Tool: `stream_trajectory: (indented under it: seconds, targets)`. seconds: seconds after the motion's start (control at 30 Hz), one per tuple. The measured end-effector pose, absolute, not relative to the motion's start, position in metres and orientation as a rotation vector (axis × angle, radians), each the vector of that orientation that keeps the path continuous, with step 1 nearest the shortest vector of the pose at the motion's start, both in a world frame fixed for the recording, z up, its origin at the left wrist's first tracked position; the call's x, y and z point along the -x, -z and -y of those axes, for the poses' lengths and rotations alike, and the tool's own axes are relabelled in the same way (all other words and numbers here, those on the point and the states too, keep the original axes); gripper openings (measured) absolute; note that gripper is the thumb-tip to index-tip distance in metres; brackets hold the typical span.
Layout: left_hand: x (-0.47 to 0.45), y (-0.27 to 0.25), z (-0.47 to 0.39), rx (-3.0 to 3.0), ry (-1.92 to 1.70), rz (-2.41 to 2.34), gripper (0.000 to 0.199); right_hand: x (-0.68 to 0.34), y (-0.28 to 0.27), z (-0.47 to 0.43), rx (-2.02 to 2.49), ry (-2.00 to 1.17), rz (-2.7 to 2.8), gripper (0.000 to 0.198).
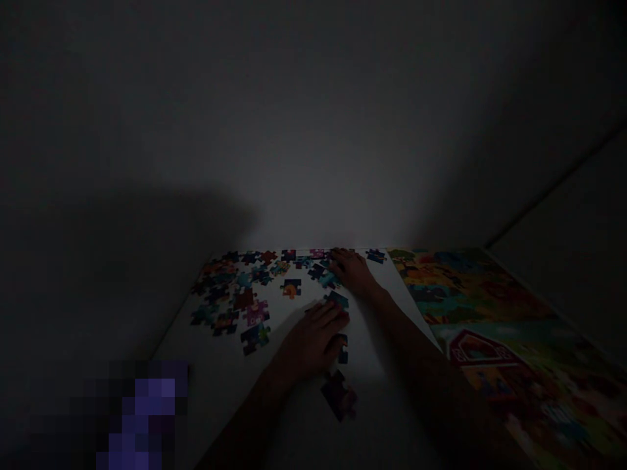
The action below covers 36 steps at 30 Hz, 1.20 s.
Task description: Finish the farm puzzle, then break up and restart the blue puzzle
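Observation:
Jigsaw puzzle pieces lie on a white tabletop (pixel 220 378) in dim light. My left hand (pixel 311 339) rests over the middle of the table, fingers stretched out and touching a teal puzzle piece (pixel 337 299). Beside its thumb lies a dark blue and orange piece (pixel 344 350); nearer me is a dark purple piece (pixel 339 395). Farther off, my right hand (pixel 355 271) reaches to the back edge with its fingers extended over dark pieces that it partly hides. Teal pieces (pixel 327 279) lie just left of it. A lone piece (pixel 376 256) sits to its right.
Several loose pieces (pixel 220 294) spread over the left and back left. A single orange-figured piece (pixel 291 288) lies mid-table. Colourful farm-picture sheets (pixel 490 365) cover the right side. A pale wall (pixel 313 163) rises behind the table. A pixelated purple patch (pixel 147 418) shows lower left.

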<state>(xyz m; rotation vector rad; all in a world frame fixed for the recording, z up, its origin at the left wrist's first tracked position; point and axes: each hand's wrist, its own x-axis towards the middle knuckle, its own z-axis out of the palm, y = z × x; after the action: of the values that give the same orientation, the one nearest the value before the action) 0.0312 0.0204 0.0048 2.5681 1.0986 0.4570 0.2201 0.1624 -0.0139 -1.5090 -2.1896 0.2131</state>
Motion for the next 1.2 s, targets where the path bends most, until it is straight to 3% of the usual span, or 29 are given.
stream_trajectory:
  seconds: [0.13,0.3,0.57,0.83,1.0,1.2]
  targets:
    - [-0.033,-0.004,-0.017,-2.583,-0.470,-1.057,0.043,-0.224,0.014,-0.162,1.589,-0.224,2.106,0.030]
    - [-0.026,-0.005,-0.016,-2.525,-0.510,-1.419,0.043,-0.239,0.015,-0.159,1.791,-0.173,1.929,0.040]
    - [-0.013,-0.002,-0.019,-2.405,-0.499,-1.855,0.047,-0.265,0.006,-0.146,1.697,-0.531,1.715,0.045]
    - [-0.023,0.006,-0.025,-2.625,-0.526,-1.474,0.039,-0.303,0.012,-0.118,1.799,-0.353,1.486,0.037]
    - [-0.022,0.009,-0.034,-2.567,-0.607,-1.684,0.037,-0.286,0.007,-0.109,1.928,-0.046,1.669,0.028]
    - [-0.016,0.020,-0.038,-2.618,-0.640,-1.642,0.044,-0.237,0.002,-0.096,1.537,-0.221,2.189,0.030]
